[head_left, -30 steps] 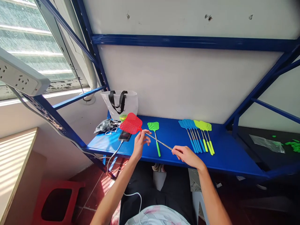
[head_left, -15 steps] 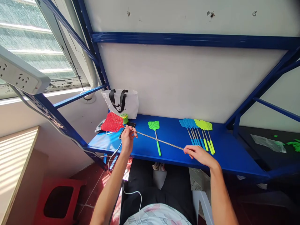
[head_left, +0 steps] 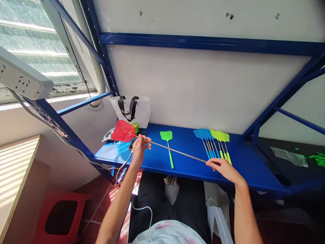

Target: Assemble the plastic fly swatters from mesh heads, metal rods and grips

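The red swatter (head_left: pixel 123 131) hovers at 9 o'clock over the blue shelf (head_left: pixel 243 169), its shaft (head_left: pixel 177 152) pinched in your nearly closed left hand (head_left: pixel 139 149); your half-open right hand (head_left: pixel 223 169) meets the far end (grip unclear). A slipped pinch could whip the shaft into the phone (head_left: pixel 134 144) or green swatter (head_left: pixel 166 136).

Red fly swatter (head_left: pixel 123 131) (gridded mesh head)
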A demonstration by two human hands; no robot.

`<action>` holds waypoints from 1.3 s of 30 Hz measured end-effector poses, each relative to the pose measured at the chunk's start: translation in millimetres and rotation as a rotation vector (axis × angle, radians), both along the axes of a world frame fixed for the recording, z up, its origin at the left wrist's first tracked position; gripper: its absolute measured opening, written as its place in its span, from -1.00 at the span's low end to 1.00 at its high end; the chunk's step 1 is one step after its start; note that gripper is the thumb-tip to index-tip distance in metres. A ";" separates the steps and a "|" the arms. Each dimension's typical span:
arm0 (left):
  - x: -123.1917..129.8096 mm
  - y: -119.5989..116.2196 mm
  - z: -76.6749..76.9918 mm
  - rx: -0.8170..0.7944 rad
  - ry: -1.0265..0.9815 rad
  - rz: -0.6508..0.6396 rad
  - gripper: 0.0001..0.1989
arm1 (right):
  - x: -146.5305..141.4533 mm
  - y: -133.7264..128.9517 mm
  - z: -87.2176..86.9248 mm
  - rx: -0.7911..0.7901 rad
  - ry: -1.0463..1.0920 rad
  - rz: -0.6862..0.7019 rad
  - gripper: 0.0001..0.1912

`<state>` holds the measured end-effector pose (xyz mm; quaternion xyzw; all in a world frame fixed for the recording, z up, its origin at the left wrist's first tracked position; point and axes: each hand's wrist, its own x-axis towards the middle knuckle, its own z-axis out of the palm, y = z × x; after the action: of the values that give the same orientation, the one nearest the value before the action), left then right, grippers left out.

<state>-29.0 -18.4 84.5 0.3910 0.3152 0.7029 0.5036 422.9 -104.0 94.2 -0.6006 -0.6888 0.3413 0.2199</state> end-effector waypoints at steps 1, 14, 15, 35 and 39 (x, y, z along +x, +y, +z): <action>1.4 0.0 -0.3 -0.005 0.002 -0.004 -0.39 | 0.8 0.2 -1.1 0.003 0.002 -0.006 -0.46; 30.3 -3.2 -12.3 -0.033 0.070 -0.019 -0.36 | -23.9 10.2 -8.1 0.079 0.060 -0.010 -0.47; 39.2 -6.2 -14.3 -0.041 0.087 -0.061 -0.35 | -33.5 12.4 -8.5 0.081 0.074 0.012 -0.46; 98.8 -33.7 -41.1 -0.063 0.275 -0.562 -0.23 | -159.5 22.1 -26.1 0.247 0.272 -0.010 -0.42; 91.0 -29.3 -37.2 -0.046 0.300 -0.489 -0.32 | -155.5 21.6 -26.8 0.191 0.310 -0.007 -0.41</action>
<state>62.0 -47.8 47.3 0.5434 0.2984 0.4875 0.6148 267.4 -82.3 67.4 -0.5194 -0.6739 0.3621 0.3807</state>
